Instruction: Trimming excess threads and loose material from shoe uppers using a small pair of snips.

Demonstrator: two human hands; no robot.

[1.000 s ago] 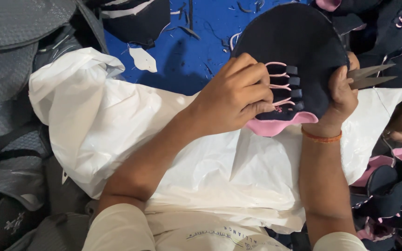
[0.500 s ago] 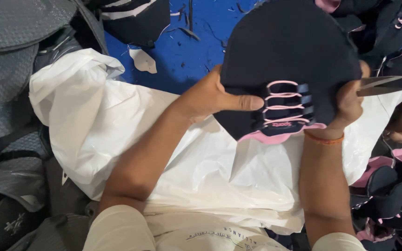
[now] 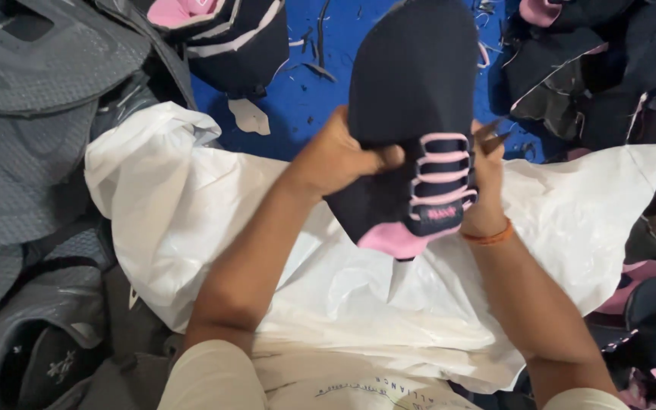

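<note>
A dark navy shoe upper (image 3: 411, 91) with pink laces and a pink tongue is held up over my lap. My left hand (image 3: 339, 156) grips its left edge, thumb pressed across the fabric. My right hand (image 3: 487, 190) holds the right side from behind, mostly hidden by the upper, and wears an orange wrist band. The tips of small metal scissors (image 3: 493, 137) stick out by the fingers of that hand, next to the laces.
A white woven sack (image 3: 191, 220) covers my lap. Grey shoe uppers (image 3: 32, 152) are piled on the left. More navy and pink uppers (image 3: 616, 61) lie at the right and top. Blue floor (image 3: 305, 83) with scraps shows behind.
The upper has been turned and swung left, now standing more upright with its narrow side toward me. The scissors moved in close to the laces. My left thumb now lies over the fabric.
</note>
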